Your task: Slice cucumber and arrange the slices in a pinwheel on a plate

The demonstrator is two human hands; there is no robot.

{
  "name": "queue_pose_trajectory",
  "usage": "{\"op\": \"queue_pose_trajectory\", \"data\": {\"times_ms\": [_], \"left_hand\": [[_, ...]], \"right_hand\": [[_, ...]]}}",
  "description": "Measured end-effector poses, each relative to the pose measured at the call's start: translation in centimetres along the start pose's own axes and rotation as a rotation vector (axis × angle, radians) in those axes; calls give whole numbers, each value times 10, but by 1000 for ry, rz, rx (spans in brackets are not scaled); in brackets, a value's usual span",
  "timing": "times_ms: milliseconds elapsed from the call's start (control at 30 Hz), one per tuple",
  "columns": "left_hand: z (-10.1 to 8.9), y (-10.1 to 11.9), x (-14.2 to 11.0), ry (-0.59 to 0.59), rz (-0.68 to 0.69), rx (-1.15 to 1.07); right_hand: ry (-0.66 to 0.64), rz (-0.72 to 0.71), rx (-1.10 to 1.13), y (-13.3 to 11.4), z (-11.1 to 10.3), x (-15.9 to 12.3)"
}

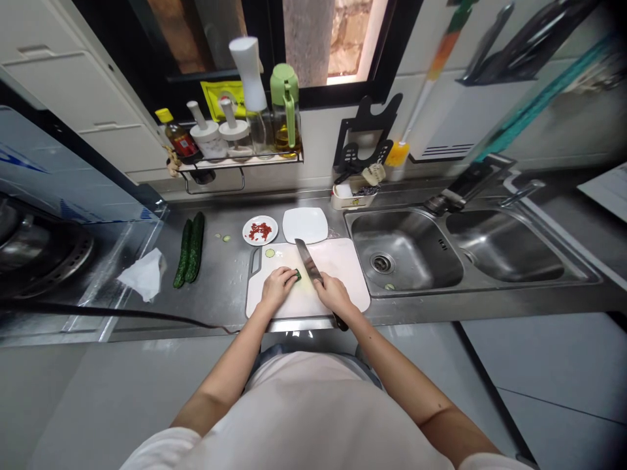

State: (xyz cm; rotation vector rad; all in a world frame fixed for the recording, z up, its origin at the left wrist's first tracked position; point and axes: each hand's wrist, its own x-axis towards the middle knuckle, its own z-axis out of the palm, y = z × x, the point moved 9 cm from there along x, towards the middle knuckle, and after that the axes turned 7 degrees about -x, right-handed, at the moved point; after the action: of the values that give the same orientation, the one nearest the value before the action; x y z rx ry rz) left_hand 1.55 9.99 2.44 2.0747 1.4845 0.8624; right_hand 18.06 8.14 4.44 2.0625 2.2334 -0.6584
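A pale cutting board with a grey edge lies on the steel counter in front of me. My left hand is closed on a short piece of cucumber, most of which my fingers hide. In my right hand is a kitchen knife, its blade tip pointing away from me just right of the cucumber. Whether the blade touches the cucumber I cannot tell. One round cucumber slice rests near the board's upper left corner.
Behind the board stand a small plate of chopped red pieces and a white square plate. Two whole cucumbers and a crumpled white cloth or tissue lie left. A double sink is right. Bottles fill a wall rack.
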Motion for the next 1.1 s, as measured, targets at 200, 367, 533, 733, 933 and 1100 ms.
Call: {"op": "queue_pose_trajectory", "data": {"times_ms": [200,367,533,733,933,1100], "left_hand": [[3,0,1,-39,51,10],[5,0,1,-37,73,23],[6,1,0,-30,92,30],[6,-1,1,-47,80,36],[6,0,1,-38,97,33],[5,0,0,-29,112,19]], "right_hand": [[-58,-16,-28,-17,7,-3],[-70,-10,-14,-23,11,-5],[-70,-12,-12,-24,11,-5],[-71,-15,-1,-25,11,-6],[-87,-13,-7,-25,10,-7],[-93,-39,-12,-25,10,-8]]}}
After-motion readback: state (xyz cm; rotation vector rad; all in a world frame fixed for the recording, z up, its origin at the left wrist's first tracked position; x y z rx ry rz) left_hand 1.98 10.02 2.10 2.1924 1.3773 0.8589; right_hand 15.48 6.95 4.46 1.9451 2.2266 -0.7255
